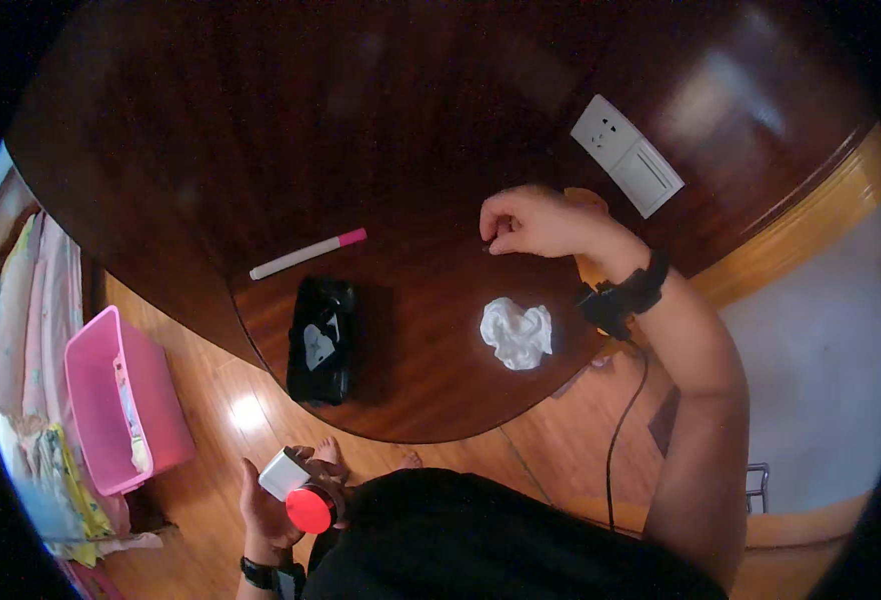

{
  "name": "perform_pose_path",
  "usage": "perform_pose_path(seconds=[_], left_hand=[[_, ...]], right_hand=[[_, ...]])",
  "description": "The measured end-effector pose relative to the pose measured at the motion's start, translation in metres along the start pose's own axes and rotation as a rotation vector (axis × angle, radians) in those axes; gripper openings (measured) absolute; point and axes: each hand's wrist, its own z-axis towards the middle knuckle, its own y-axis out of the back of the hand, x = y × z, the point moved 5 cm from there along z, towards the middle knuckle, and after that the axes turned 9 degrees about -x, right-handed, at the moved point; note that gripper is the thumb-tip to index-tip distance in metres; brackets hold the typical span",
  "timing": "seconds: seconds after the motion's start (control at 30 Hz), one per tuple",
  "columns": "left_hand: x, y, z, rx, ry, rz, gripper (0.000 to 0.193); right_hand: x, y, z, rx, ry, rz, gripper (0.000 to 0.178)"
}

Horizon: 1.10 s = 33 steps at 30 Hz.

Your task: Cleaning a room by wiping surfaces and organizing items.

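Note:
Low at the left, near my body, my left hand (pixel 263 508) is closed around a small white block-shaped thing (pixel 285 474) and a jar with a round red lid (pixel 311 510). Over the right part of the tabletop, my right hand (pixel 536 222) has its fingers curled and pinched together; a tiny dark speck shows at the fingertips, too small to name. Just nearer than this hand lies a crumpled white tissue (pixel 517 333). To its left are a white marker with a pink cap (pixel 308 254) and a black glossy packet (pixel 321 342) with a pale patch.
The dark wooden tabletop (pixel 421 400) has a rounded near edge. A white wall socket and switch panel (pixel 627 156) is at the far right. On the wooden floor at left stands a pink bin (pixel 151 400), beside hanging fabric (pixel 36 330). A black cable (pixel 621 430) trails from my right wrist.

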Motion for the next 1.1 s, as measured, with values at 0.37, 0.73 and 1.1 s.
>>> perform_pose_path(seconds=[0.37,0.73,1.1], left_hand=[[0.007,-0.008,-0.004,0.024,0.003,0.043,0.081],[0.004,-0.003,-0.013,0.198,-0.090,0.265,0.086],[0.029,-0.029,-0.029,0.256,-0.016,0.232,0.082]], right_hand=[[0.003,-0.003,-0.005,0.015,-0.003,0.064,0.010],[0.134,0.038,-0.139,-0.833,0.788,-0.464,0.026],[0.157,0.039,-0.191,-0.892,0.806,-0.568,0.026]])
